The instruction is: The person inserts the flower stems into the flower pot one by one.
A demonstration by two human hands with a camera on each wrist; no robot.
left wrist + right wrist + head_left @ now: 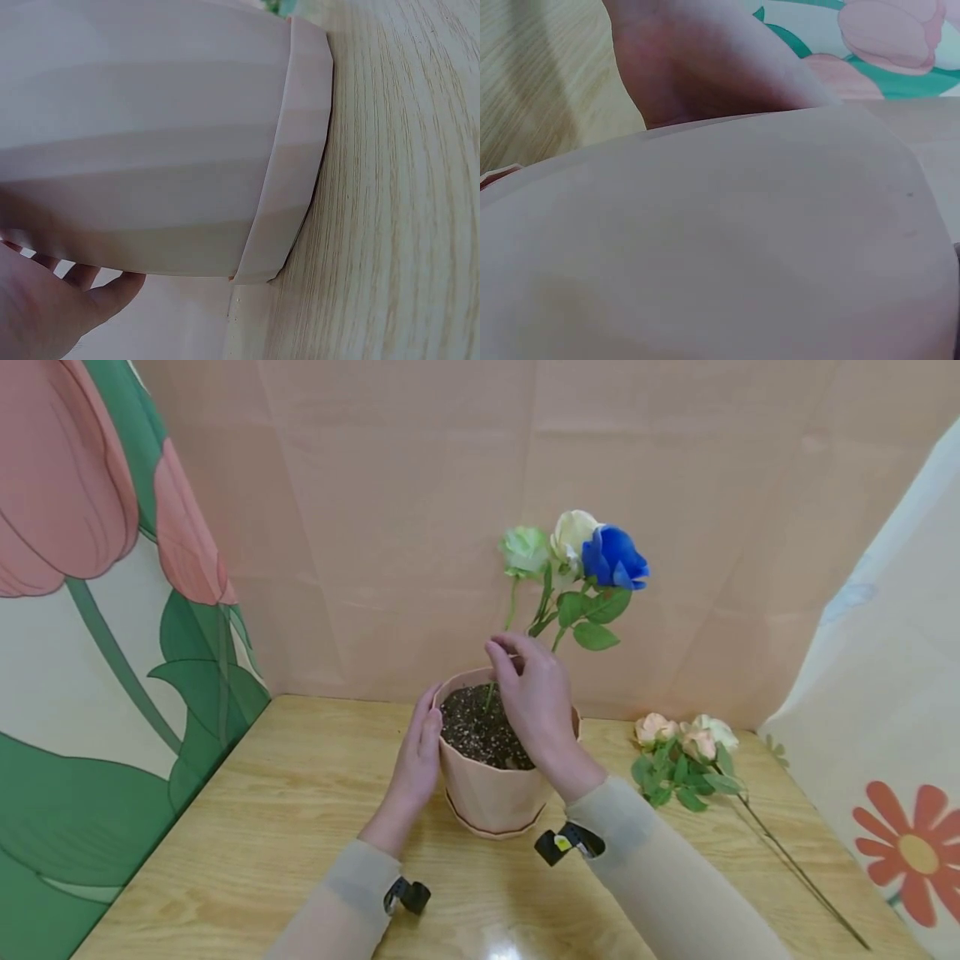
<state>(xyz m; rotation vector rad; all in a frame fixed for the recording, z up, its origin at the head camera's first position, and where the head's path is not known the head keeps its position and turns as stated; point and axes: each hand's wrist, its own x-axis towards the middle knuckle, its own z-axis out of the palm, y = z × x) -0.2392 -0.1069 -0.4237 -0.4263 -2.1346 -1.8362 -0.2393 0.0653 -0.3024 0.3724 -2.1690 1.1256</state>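
Note:
A pale pink flower pot point(495, 797) of dark soil point(480, 731) stands on a matching saucer. My left hand point(417, 756) rests against the pot's left side, fingers extended along it; the left wrist view shows fingertips point(124, 289) at the pot wall point(135, 150). Above the soil my right hand point(536, 693) pinches the stem of a light green rose point(525, 552); the stem's lower end enters the soil. A cream rose point(573, 535) and a blue rose point(615, 557) rise behind that hand, their stem bases hidden. In the right wrist view a sleeve point(727, 240) covers most of the scene.
To the right of the pot, a spray of peach and white roses point(697, 743) lies on the wooden table point(300, 802), its long stem point(802, 868) reaching toward the front right. A pinkish backdrop point(405, 527) hangs behind, with flower-printed cloths point(127, 710) at both sides.

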